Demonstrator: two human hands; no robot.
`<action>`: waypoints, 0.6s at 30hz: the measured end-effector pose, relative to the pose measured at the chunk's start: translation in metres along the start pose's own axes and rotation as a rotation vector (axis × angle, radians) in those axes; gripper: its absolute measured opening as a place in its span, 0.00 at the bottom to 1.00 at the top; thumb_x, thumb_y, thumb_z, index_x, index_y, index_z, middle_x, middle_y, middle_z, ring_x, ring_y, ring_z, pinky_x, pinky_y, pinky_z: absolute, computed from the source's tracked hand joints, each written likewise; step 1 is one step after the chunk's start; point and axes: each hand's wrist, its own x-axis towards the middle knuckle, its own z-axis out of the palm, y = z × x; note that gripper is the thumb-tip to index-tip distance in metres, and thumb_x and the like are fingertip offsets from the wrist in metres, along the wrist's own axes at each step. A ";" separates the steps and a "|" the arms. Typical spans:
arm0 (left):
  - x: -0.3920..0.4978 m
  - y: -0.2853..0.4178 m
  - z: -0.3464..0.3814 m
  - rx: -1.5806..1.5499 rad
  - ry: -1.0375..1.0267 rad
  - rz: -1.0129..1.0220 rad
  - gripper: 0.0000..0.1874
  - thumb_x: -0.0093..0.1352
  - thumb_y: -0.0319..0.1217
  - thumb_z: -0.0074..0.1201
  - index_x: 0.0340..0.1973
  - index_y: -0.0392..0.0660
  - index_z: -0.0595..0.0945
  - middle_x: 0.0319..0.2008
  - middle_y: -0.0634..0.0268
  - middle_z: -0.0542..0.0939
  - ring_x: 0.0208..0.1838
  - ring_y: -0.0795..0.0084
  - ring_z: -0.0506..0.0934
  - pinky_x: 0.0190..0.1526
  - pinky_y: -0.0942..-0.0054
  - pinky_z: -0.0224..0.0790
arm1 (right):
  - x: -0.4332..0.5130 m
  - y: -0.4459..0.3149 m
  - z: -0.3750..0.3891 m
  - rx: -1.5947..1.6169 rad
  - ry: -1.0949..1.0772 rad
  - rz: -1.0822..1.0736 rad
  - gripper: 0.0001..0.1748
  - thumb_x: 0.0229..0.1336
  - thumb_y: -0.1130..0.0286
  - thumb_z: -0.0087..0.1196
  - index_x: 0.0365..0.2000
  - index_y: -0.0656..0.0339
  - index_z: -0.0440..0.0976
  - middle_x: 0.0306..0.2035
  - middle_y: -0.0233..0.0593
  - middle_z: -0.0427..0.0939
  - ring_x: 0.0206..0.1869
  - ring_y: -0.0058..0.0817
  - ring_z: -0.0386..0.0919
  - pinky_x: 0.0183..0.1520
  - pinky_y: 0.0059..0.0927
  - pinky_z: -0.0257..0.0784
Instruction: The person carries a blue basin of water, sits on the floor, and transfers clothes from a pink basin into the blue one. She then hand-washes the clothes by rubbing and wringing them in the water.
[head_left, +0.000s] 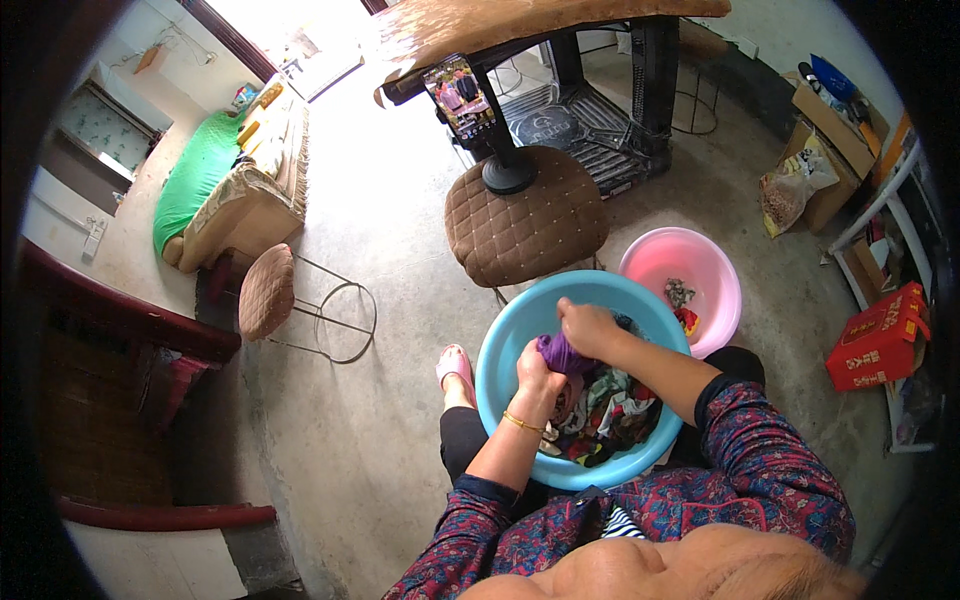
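Both my hands grip a bunched purple cloth above a blue plastic basin. My left hand is closed around its near-left end, with a gold-coloured bangle on that wrist. On the upper right side, my right hand is closed on the same cloth. Below them, a heap of mixed wet-looking clothes fills the near part of the basin, in dark, red, white and pale green. The basin sits between my legs. What lies in its far part is partly hidden by my right hand and forearm.
A pink basin holding small items stands beyond the blue one. A phone on a stand rests upon a brown padded stool. Another stool lies tipped at left. A red box and cardboard box are at right.
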 end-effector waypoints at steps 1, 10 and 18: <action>-0.001 0.001 0.002 0.000 0.143 0.096 0.15 0.73 0.34 0.34 0.45 0.37 0.72 0.39 0.54 0.77 0.43 0.59 0.76 0.54 0.58 0.68 | 0.006 0.007 -0.001 0.014 -0.008 0.092 0.11 0.58 0.68 0.44 0.39 0.61 0.67 0.24 0.53 0.77 0.33 0.54 0.78 0.39 0.57 0.71; -0.002 0.004 0.001 0.171 0.202 0.315 0.11 0.70 0.30 0.39 0.39 0.38 0.76 0.37 0.58 0.79 0.41 0.62 0.77 0.48 0.63 0.70 | -0.027 0.020 0.030 -0.127 -0.485 -0.083 0.18 0.61 0.66 0.42 0.49 0.59 0.71 0.52 0.55 0.71 0.56 0.51 0.70 0.55 0.49 0.66; 0.004 0.005 -0.011 0.125 0.171 0.172 0.14 0.70 0.33 0.36 0.40 0.38 0.75 0.41 0.58 0.77 0.47 0.62 0.75 0.52 0.60 0.67 | -0.012 -0.017 0.009 0.460 -0.193 -0.041 0.08 0.51 0.68 0.50 0.32 0.60 0.74 0.32 0.49 0.79 0.38 0.47 0.78 0.43 0.41 0.72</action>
